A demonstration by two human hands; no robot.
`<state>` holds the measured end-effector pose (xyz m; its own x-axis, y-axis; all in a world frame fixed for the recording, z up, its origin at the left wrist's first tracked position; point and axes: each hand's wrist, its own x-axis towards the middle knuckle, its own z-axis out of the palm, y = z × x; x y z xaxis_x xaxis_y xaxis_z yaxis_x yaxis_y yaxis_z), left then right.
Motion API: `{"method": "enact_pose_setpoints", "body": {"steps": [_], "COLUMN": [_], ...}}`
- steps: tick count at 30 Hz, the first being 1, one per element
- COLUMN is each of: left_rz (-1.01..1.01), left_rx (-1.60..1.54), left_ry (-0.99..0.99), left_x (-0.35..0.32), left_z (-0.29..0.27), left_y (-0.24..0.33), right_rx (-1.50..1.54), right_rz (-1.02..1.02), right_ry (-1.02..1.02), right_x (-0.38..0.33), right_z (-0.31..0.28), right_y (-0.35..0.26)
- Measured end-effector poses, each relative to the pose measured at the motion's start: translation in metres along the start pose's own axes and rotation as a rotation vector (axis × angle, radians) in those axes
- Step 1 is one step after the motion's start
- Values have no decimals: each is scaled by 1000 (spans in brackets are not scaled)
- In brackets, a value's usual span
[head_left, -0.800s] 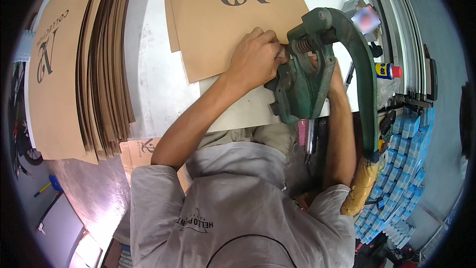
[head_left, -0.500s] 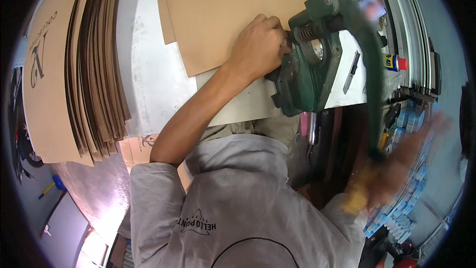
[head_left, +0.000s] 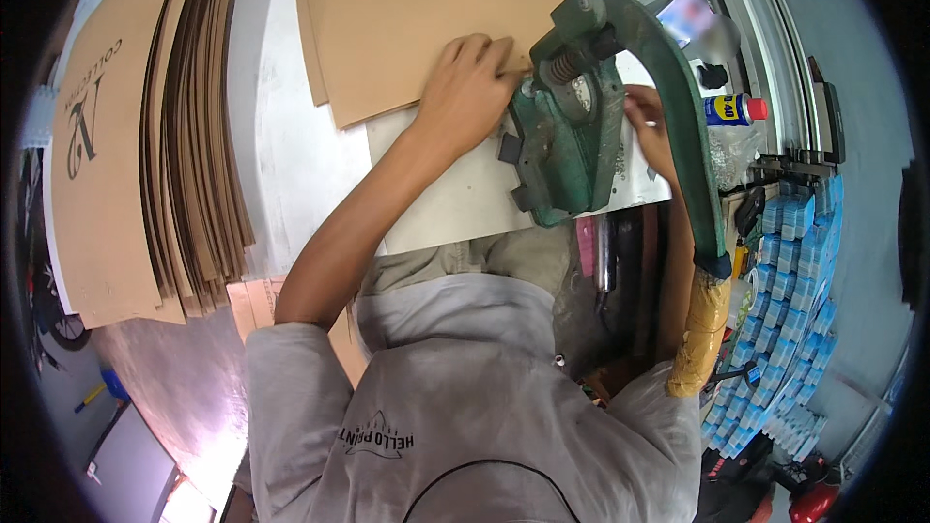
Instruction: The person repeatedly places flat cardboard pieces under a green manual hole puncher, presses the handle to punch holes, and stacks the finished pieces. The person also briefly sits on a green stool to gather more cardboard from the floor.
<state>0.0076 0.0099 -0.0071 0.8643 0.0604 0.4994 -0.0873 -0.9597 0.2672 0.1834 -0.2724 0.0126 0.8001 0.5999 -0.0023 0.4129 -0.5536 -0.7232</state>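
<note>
A green hand-lever press (head_left: 572, 150) stands at the table's front edge, its long curved lever (head_left: 712, 203) swung toward me and ending in a yellow-taped handle (head_left: 699, 334). My left hand (head_left: 467, 87) has its fingers curled on the edge of a brown paper bag (head_left: 387, 48) with a dark printed logo, right beside the press's jaw. Beyond the press, my right hand (head_left: 654, 131) reaches between its body and the lever. The right thumb and fingers are bent together; the press partly hides them, and I cannot make out anything in them.
A thick row of brown paper bags (head_left: 111, 136) stands at the left of the white table (head_left: 276, 107). A blue-and-yellow spray can (head_left: 731, 110) with a red cap lies right of the lever, near a phone (head_left: 684, 17). Stacked blue packs (head_left: 775, 300) are further right.
My right hand has left the lever's handle and come forward to the table behind the press. The lever is now still, its handle in plain sight. My left hand stays by the jaw.
</note>
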Motion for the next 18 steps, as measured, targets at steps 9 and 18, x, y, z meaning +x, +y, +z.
{"method": "enact_pose_setpoints", "body": {"steps": [9, 18], "left_rz": [-148, -145], "left_rx": [139, 13], "left_ry": [-150, -146], "left_x": [-64, -51], "left_z": [-49, -50], "left_y": [-40, -65], "right_rx": [-159, 214], "right_rz": [-18, -75], "right_ry": [33, -72], "right_x": [14, 18], "right_z": [33, 38], "right_y": [7, -15]}}
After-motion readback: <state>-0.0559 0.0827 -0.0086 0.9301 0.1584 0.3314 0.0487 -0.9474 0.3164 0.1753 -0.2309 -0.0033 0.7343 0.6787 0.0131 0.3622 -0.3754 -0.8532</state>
